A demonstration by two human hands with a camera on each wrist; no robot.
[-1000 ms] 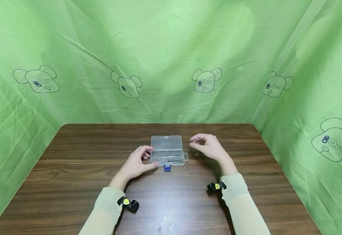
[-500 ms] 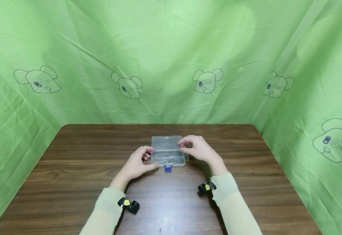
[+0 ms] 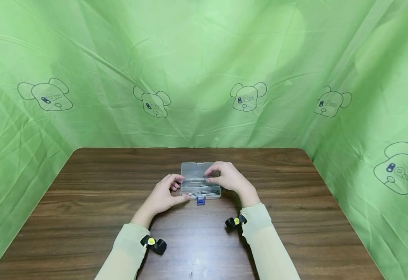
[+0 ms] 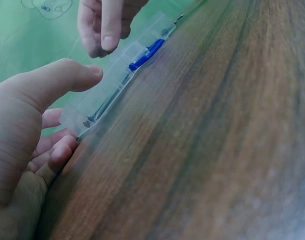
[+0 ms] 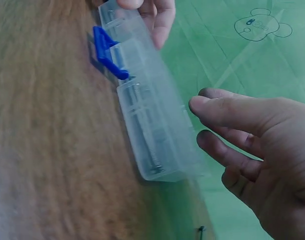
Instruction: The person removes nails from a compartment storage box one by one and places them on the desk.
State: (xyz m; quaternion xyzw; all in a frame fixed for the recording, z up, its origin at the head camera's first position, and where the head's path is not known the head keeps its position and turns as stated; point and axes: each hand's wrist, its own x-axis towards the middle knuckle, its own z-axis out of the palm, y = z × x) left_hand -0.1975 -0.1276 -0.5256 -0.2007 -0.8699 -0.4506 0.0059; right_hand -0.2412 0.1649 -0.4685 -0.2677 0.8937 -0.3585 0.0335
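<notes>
Box (image 3: 212, 197) of clear plastic stands on the brown bench (image 3: 85, 217), nearer the far edge than my sleeves (image 3: 125, 245). Its lid (image 3: 192, 170) is laid back toward the far side; the blue latch (image 3: 200, 201) juts from the near edge. Long metal screws (image 5: 147, 129) lie in the front compartments.

My left hand (image 3: 162, 196) grips the left end, thumb at the near corner, fingers around the side, low by the wood. My right hand (image 3: 230, 178) hovers above the rear half, thumb and fingers parted and loosely curved, fingertips just off the plastic.

Room: a strip of wood separates lid from far edge, where green cloth (image 3: 190, 58) rises. Wide wood runs left, right and toward me, ample for both forearms. Inside is tighter: dividers make narrow compartments. Near the right end, a thin dark piece (image 5: 201, 232), too small to identify.
</notes>
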